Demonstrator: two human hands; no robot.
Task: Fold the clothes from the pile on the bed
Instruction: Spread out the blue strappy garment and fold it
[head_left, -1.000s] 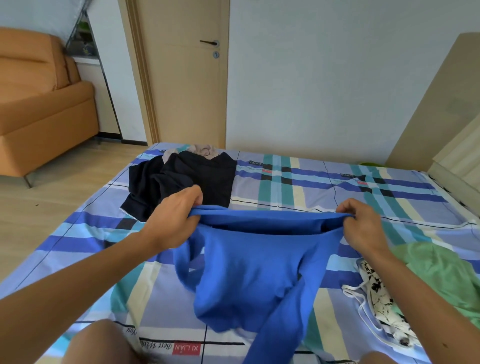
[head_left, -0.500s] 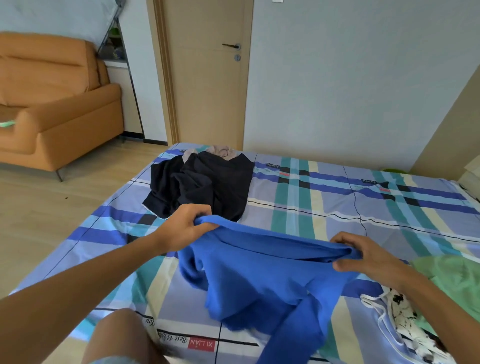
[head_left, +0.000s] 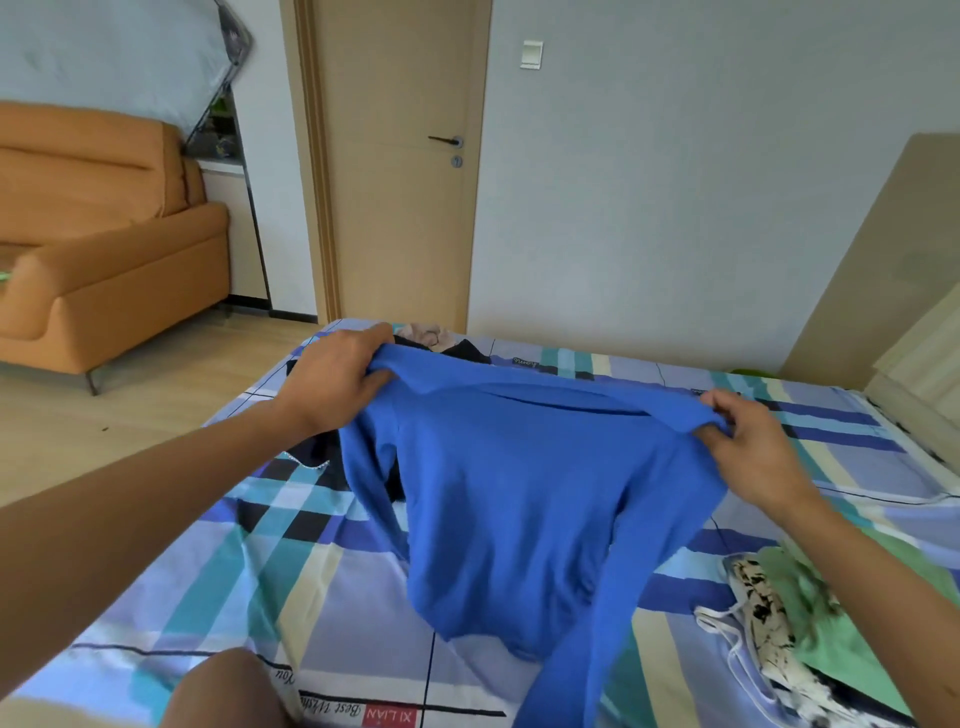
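Stretching between the left hand (head_left: 332, 382) and right hand (head_left: 748, 447), which each pinch a shoulder, the blue shirt (head_left: 519, 499) hangs below them toward the bed (head_left: 260, 571).

Our view of a bedroom in soft, even light.
We face a pale blue-grey wall (head_left: 675, 182) with a white light switch (head_left: 531, 54) just beside a closed light-wood door (head_left: 400, 208) with a dark lever handle (head_left: 445, 140). At the left an orange sofa (head_left: 104, 249) stands on the pale wood floor (head_left: 130, 410). A beige wooden panel (head_left: 893, 260) rises by the far right corner of the bed (head_left: 291, 561), which has a blue plaid sheet.
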